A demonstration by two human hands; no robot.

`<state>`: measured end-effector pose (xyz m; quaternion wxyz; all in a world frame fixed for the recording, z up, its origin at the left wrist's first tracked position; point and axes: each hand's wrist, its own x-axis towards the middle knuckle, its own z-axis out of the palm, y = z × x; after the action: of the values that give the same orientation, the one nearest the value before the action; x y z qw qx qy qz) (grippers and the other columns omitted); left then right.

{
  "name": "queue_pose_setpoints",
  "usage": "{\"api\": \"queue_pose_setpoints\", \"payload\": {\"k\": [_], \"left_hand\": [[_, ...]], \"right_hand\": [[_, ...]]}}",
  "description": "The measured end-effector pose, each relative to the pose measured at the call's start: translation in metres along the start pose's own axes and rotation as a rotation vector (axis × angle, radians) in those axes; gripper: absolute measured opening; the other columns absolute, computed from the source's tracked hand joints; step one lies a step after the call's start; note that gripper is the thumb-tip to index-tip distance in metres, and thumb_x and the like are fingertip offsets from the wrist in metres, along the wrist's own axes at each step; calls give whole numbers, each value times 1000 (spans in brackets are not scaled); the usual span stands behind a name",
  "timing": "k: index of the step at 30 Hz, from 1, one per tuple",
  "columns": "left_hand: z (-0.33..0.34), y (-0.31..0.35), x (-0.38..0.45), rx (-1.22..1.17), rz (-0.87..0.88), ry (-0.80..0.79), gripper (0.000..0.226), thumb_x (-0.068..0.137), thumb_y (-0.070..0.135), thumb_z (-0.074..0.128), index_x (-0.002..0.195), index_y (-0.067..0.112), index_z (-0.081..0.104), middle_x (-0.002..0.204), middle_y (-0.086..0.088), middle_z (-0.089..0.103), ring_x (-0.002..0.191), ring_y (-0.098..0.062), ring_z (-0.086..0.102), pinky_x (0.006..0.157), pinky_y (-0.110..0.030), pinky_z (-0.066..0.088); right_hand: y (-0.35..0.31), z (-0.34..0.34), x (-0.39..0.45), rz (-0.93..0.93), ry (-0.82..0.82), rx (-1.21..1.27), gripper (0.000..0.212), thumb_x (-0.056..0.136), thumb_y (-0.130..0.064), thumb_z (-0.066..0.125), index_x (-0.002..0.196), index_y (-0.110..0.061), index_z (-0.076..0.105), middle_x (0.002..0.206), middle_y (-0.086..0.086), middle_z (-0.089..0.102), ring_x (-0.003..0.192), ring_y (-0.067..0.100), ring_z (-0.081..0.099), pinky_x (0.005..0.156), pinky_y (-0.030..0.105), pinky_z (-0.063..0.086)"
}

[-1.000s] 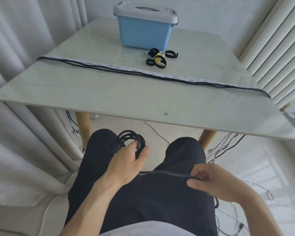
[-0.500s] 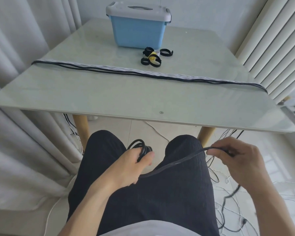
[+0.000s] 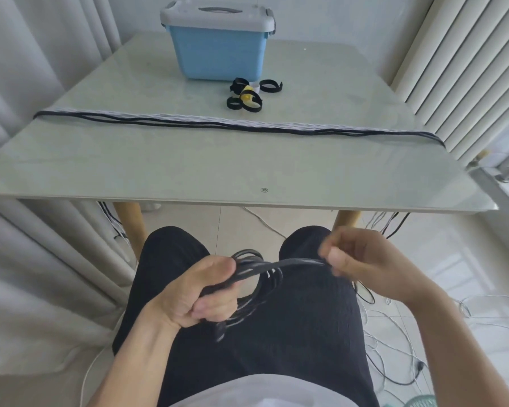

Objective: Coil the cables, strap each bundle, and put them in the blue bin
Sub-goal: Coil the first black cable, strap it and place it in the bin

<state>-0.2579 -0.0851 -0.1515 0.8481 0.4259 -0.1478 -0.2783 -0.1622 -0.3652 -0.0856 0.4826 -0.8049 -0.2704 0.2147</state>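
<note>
Right hand (image 3: 362,262) just swung its pinched black cable (image 3: 294,264) back to the coil gripped in left hand (image 3: 200,292), lower centre: another loop added, strapping next.

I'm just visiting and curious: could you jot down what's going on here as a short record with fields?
Left hand: grips black cable coil over the lap
Right hand: pinches the coil's free strand
Blue bin: far end of table, lid on
Straps: loose, in front of bin
Other cables: stretched across table, uncoiled
</note>
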Motion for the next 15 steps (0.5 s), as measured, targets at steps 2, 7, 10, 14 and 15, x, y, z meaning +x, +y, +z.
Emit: {"api": "queue_pose_setpoints", "payload": {"k": [2,7,10,14,15], "left_hand": [[-2,-1,1,-118,62,-65,43,96,47,57,92,4,62,39,1,25,33,-10,22,41,-27,19],[1,-3,2,-45,39,-1,37,94,41,63,91,5,54,44,4,41,36,-13,28,44,-29,23],[0,-2,4,-118,1,-20,34,99,39,51,90,7,55,44,4,38,37,-15,27,45,-29,24],[-3,-2,8,-359,86,-30,36,101,36,38,83,9,54,42,3,34,33,-14,23,43,-29,25],[-4,-2,9,-413,112,-15,37,100,36,37,81,9,53,41,2,33,32,-15,23,43,-29,26]], "right_hand": [[6,4,2,-97,-14,102,19,83,-34,74,90,-17,67,70,-2,63,60,14,50,58,19,40],[7,30,13,-58,264,11,30,94,-44,59,68,-33,66,65,-15,63,56,1,51,57,10,37],[4,40,21,-21,234,-148,41,95,-50,44,67,-25,62,60,-15,58,53,4,47,54,14,36],[0,54,28,111,147,-80,49,102,-44,46,67,-14,63,58,-4,60,51,12,54,52,27,47],[1,58,28,120,144,-62,48,102,-45,47,70,-14,65,62,-2,64,52,19,60,54,34,52]]}}
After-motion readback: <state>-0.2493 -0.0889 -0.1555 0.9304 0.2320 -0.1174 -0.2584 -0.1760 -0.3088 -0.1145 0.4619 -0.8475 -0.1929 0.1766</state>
